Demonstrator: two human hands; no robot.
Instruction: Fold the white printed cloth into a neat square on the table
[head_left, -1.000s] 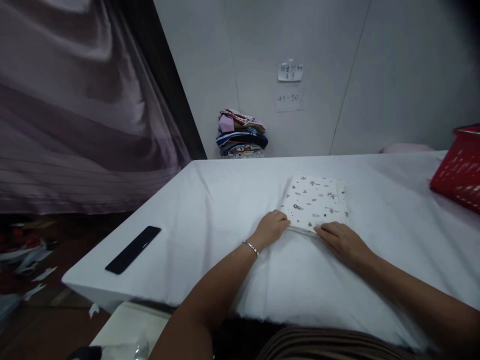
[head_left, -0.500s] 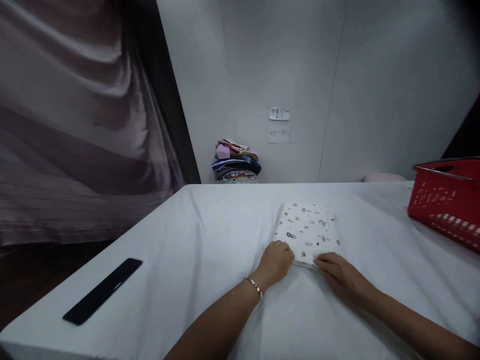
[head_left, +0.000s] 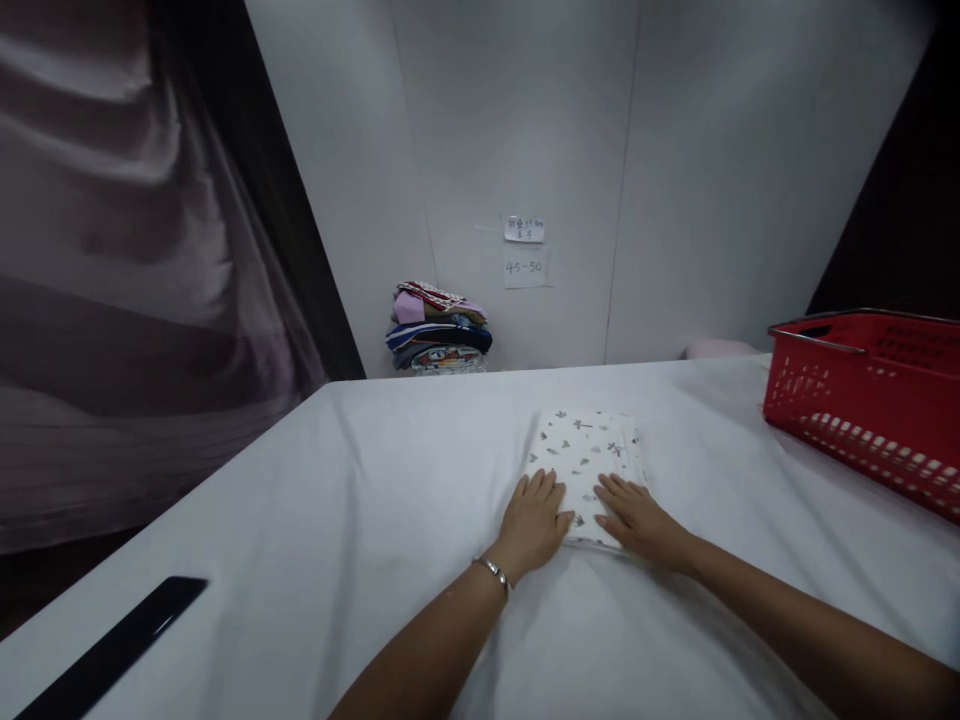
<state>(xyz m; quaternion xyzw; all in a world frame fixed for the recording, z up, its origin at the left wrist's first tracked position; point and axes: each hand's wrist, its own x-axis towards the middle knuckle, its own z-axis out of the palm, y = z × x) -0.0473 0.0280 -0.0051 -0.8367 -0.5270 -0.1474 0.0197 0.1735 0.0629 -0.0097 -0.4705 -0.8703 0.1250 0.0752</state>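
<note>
A folded white cloth (head_left: 581,460) with a small plant-and-animal print lies flat on the white-covered table (head_left: 420,480). My left hand (head_left: 532,520), with a silver bracelet at its wrist, rests palm down on the near left corner of the cloth, fingers stretched out. On the near right part lies my right hand (head_left: 641,520), also palm down, its fingers extended and touching the fabric. Both palms' undersides are hidden. The kind of garment or cloth cannot be made out from its folded shape.
A red plastic basket (head_left: 862,400) with a metal handle stands at the right. Past the far edge is a stack of folded clothes (head_left: 439,330) against the wall. A long black flat object (head_left: 112,650) lies at the near left. Paper notes (head_left: 525,250) hang on the wall.
Both hands have gone from gripping the near edge of the cloth to lying flat on top of it. The view has turned to the right.
</note>
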